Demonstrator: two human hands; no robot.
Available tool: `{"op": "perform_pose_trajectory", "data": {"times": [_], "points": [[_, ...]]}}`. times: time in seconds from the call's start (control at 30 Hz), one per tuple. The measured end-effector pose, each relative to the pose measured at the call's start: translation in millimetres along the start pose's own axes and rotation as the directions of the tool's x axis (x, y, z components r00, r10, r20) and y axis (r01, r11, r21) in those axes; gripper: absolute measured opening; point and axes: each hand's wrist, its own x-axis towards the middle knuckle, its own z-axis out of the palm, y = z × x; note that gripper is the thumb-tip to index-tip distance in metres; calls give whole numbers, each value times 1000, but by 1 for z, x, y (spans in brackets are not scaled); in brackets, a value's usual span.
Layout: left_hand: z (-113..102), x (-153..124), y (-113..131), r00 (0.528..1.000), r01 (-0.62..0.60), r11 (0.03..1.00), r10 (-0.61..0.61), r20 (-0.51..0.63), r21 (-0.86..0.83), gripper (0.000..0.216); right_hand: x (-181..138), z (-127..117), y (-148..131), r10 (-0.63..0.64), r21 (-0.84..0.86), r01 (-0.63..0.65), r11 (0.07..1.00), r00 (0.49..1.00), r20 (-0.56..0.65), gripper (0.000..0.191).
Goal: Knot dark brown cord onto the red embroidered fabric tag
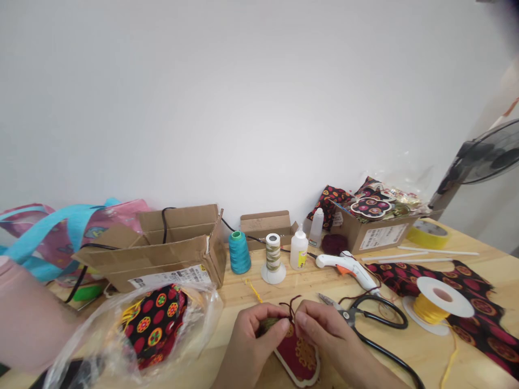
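Note:
My left hand point(253, 337) and my right hand point(324, 332) meet at the table's near edge, fingers pinched together. Between them is a small olive-green tuft with dark red thread point(291, 309) looping up from it. My left fingers grip the tuft; my right fingertips pinch the thread beside it. Under both hands lies a dark red patterned fabric piece point(300, 357) with a white edge. Black-handled scissors point(375, 319) lie just right of my right hand.
A teal thread cone point(239, 252), a green-gold spool point(273, 256), a glue bottle point(299, 249), a glue gun point(348, 267) and a yellow cord reel point(438, 302) sit behind. Cardboard boxes point(170, 248), a plastic bag of fabric point(154, 324), patterned cloth point(474, 302) and a fan point(486, 156) surround them.

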Motion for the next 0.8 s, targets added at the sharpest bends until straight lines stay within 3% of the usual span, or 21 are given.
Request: {"op": "perform_pose_trajectory", "data": {"times": [0.17, 0.3, 0.37, 0.43, 0.57, 0.8], "points": [[5, -1, 9, 997, -55, 992, 49, 51, 112, 12, 1, 2, 0, -30, -193, 14, 981, 996, -79, 30], [7, -3, 7, 998, -42, 983, 32, 59, 180, 14, 3, 4, -2, -67, -189, 34, 981, 982, -175, 20], [6, -2, 5, 999, -38, 979, 31, 39, 202, 14, 4, 4, -1, -84, -97, 65, 993, 975, -208, 18], [5, 0, 3, 999, -42, 978, 38, 27, 206, 13, 4, 5, 3, -58, 109, 80, 991, 980, -192, 19], [6, 2, 2, 999, -44, 978, 40, 24, 202, 10, 5, 9, 10, 80, 519, -44, 854, 996, -47, 22], [14, -3, 4, 1000, -26, 973, 26, 7, 230, 8, 3, 19, 10, 253, 705, -170, 689, 967, -14, 26]]}}
